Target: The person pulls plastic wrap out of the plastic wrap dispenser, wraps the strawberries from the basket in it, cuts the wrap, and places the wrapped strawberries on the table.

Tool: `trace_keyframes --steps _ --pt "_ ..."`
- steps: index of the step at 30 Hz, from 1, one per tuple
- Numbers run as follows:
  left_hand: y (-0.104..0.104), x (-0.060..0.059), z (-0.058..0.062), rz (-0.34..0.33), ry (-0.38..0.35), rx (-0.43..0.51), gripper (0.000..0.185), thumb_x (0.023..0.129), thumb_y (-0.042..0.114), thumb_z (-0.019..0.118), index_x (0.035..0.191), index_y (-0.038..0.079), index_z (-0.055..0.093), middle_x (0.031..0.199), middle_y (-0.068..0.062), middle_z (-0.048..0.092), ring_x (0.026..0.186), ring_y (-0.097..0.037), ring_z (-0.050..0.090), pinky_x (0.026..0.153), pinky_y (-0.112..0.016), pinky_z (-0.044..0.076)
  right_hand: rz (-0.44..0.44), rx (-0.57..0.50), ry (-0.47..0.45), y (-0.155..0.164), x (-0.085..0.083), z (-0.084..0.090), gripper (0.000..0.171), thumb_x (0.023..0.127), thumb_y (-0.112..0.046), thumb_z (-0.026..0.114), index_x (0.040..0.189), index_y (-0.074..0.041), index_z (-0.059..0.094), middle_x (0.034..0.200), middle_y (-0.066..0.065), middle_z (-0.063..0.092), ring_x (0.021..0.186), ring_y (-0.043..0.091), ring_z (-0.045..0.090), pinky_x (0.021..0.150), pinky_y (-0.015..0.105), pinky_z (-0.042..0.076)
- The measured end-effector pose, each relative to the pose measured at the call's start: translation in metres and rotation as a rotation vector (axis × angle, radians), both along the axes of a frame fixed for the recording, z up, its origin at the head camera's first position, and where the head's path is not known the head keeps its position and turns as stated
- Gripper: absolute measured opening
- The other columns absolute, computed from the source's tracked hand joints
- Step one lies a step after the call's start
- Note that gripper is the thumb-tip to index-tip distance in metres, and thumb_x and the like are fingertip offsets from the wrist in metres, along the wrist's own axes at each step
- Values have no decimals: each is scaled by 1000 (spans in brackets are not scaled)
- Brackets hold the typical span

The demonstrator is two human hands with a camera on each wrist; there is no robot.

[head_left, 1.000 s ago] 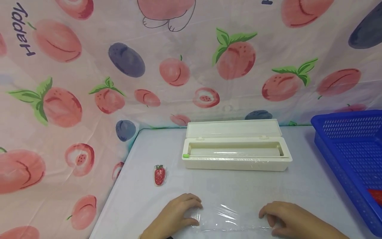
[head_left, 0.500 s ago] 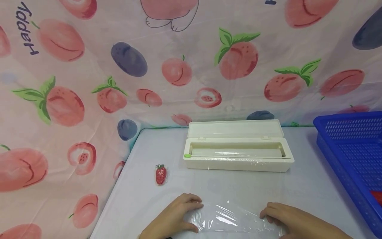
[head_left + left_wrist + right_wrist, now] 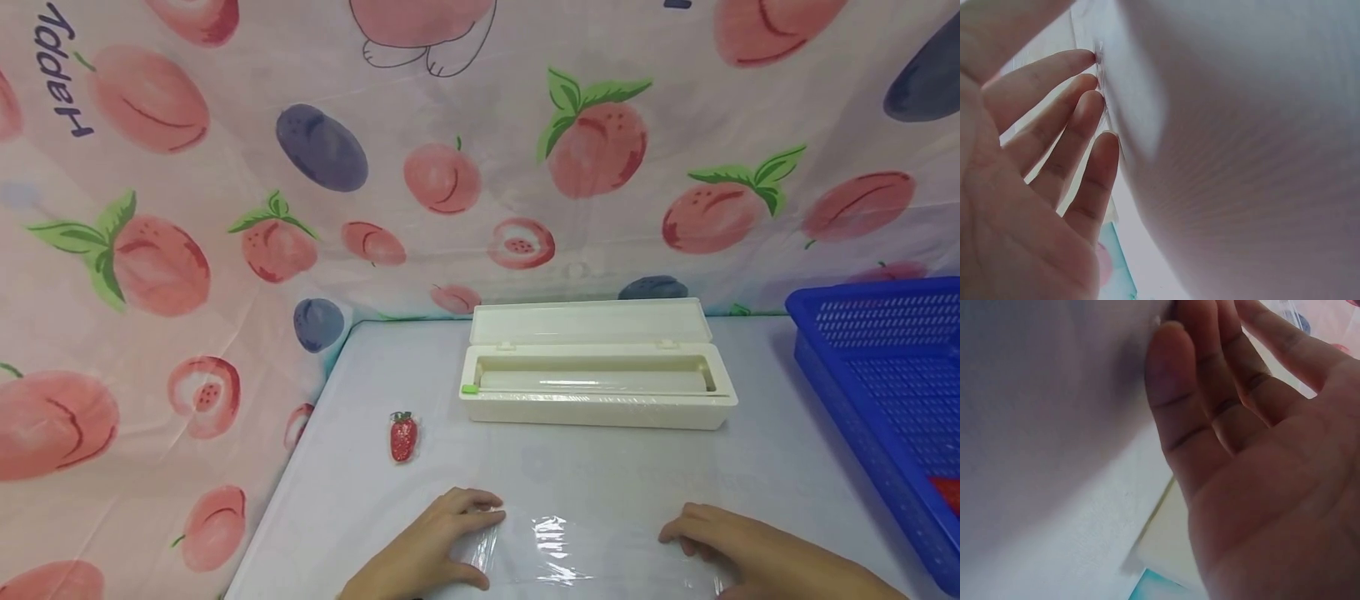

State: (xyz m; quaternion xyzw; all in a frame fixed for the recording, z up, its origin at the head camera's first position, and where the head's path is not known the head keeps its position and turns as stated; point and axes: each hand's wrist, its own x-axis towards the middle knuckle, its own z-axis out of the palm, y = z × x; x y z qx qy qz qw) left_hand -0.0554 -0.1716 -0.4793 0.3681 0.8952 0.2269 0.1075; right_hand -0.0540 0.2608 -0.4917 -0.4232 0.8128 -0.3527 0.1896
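A sheet of clear plastic wrap (image 3: 551, 537) lies over the near part of the table, its glare showing between my two hands. My left hand (image 3: 435, 542) touches the sheet's left side, thumb and fingers spread apart; in the left wrist view the fingertips (image 3: 1107, 140) of nearly straight fingers meet its edge. At the right side rests my right hand (image 3: 738, 546), fingers gently bent; the right wrist view has its fingertips (image 3: 1169, 347) against the surface. Beyond the sheet stands a cream wrap dispenser box (image 3: 592, 412), lid raised, with a roll of wrap (image 3: 630, 382) inside.
A red strawberry (image 3: 403, 438), seemingly covered in clear film, lies left of the dispenser. At the right edge stands a blue plastic basket (image 3: 847, 442) with a red item (image 3: 948, 492) inside. Fruit-print cloth (image 3: 450, 108) covers the walls behind and to the left.
Both hands have moved slightly apart, the left toward the left and the right toward the right. The glare on the wrap has shifted, and the sheet looks more spread.
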Motion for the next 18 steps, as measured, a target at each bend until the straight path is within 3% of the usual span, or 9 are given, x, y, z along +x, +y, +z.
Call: trace_keyframes --steps 5,12,18 --pt "0 1 1 13 -39 -15 70 79 46 78 139 16 58 141 8 51 130 -13 45 108 -35 43 7 -12 50 -2 0 3 58 81 -36 78 130 -15 55 108 -18 52 94 -5 49 73 19 49" --pt "0 2 2 15 -46 -20 69 79 45 80 138 17 59 141 9 51 130 -13 45 107 -35 43 -89 91 -2 0 5 17 50 85 -47 73 126 -20 59 107 -20 55 92 -5 51 75 21 51" --pt "0 2 2 8 -36 -18 70 78 43 81 138 16 59 141 8 51 130 -13 45 107 -36 44 -210 249 -208 2 1 35 46 84 -42 76 124 -25 61 110 -17 59 95 -5 55 81 25 55"
